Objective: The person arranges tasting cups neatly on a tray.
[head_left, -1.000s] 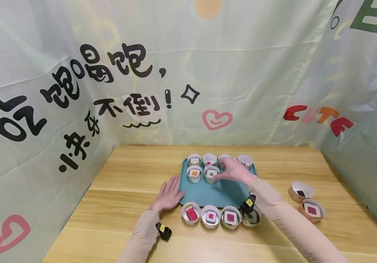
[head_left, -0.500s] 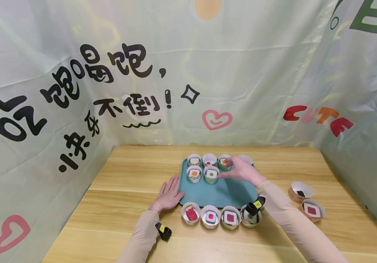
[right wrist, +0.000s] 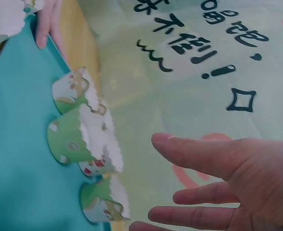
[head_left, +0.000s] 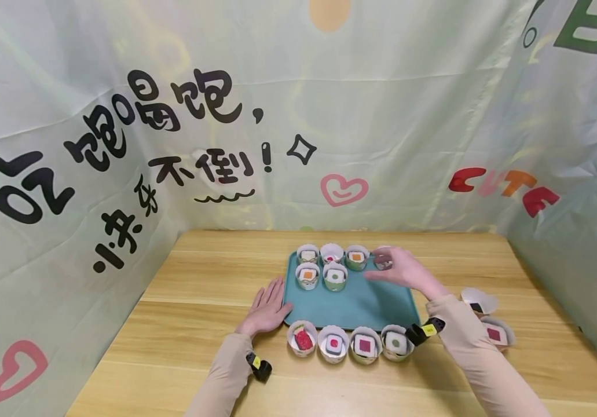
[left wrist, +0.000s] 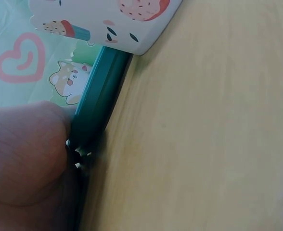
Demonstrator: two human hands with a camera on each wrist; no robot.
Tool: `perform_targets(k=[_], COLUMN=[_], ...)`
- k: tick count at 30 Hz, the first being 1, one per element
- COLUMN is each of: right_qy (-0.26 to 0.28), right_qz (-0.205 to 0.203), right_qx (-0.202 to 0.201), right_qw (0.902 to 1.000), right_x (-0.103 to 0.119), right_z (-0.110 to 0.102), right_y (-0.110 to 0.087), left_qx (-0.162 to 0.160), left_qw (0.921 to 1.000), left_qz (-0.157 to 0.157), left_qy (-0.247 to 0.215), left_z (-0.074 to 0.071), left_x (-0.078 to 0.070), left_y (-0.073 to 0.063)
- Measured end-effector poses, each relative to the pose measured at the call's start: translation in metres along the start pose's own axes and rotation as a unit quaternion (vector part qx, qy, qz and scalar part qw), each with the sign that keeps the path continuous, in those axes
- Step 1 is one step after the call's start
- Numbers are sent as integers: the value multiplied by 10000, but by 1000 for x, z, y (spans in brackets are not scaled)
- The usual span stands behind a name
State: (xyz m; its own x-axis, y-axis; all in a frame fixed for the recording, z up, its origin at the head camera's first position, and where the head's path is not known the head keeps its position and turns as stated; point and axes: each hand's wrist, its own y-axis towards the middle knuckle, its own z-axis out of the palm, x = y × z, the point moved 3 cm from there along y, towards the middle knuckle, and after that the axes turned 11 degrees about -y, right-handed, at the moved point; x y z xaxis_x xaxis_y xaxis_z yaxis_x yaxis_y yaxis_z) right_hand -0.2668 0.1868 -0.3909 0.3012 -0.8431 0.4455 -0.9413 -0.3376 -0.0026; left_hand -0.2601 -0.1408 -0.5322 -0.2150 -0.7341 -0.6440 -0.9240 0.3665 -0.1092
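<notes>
My left hand (head_left: 266, 310) lies flat with straight fingers, resting along the left edge of the teal tray (head_left: 340, 310); in the left wrist view the hand (left wrist: 26, 159) sits against the tray rim (left wrist: 100, 91). My right hand (head_left: 405, 271) hovers over the tray's back right, fingers spread and nothing in them; the right wrist view shows that hand (right wrist: 228, 178) with thumb and fingers apart. Its fingertips overlap a paper baking cup (head_left: 384, 264) in the back corner, partly hidden. Left of it stands a green-sided cup (head_left: 356, 258) holding a white piece with an orange square.
Several more cups stand at the tray's back left, among them a green one (head_left: 335, 278). A row of filled cups, including one with a red-topped piece (head_left: 302, 339), lines the tray's front edge. Two cups, one with a dark piece (head_left: 478, 302), stand to the right.
My right hand has left the orange-square cup in the back row and moved right, toward the corner cup. The left hand has stayed in place.
</notes>
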Motion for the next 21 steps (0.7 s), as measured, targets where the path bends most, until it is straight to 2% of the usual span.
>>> perform_targets(k=[5,12,21], right_qy=[39,47,-348], right_qz=[173,205,360], right_qx=[44,8,138], right_qw=[9998,9998,9986], right_x=[-12,-33,-63], right_z=[-11,-23,-37], right_y=[-13,-31,-54], left_qx=[5,4,3], left_qw=[10000,10000,10000], left_qz=[-8,3,-20], left_qy=[57,44,13], left_z=[1,2,1], left_x=[2,2,1], left_y=[2,2,1])
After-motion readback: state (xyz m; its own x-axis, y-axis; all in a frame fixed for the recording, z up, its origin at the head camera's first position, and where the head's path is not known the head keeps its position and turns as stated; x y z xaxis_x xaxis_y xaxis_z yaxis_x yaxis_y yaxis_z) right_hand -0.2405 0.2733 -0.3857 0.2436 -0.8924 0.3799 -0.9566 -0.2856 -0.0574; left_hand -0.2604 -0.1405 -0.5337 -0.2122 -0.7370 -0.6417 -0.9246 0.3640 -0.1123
